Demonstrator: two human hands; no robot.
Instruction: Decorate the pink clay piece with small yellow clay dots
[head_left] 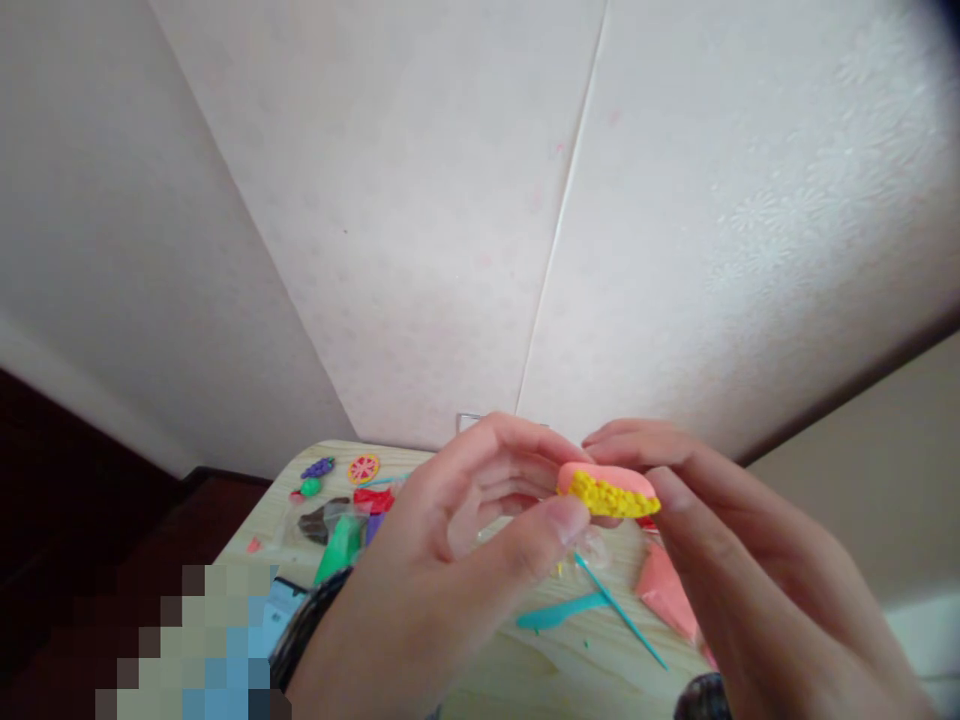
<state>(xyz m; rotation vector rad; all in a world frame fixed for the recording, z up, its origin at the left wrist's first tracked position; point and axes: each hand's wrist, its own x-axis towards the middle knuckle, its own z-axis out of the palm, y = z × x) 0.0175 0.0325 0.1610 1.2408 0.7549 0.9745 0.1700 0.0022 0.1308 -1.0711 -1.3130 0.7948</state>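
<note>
Pink clay piece (611, 474), 4 o'clock of view centre | left hand (442, 570) pinching it; right hand (750, 540) curled at its 3 o'clock end, grip cannot be told | done, apparently: yellow crumbs (611, 498) along near side; remaining: unclear | teal knife (559, 610) at 7 o'clock

Left-hand grip (450, 545) pinches pink piece (611, 478) with bumpy yellow edge (611, 499); right-hand grip (750, 545) at its right end. Table (480, 685) below: teal knife (562, 609), thin teal stick (622, 614), pink packet (666, 592) on right; purple cluster (318, 468), round slice (364, 469) at far-left corner.
</note>
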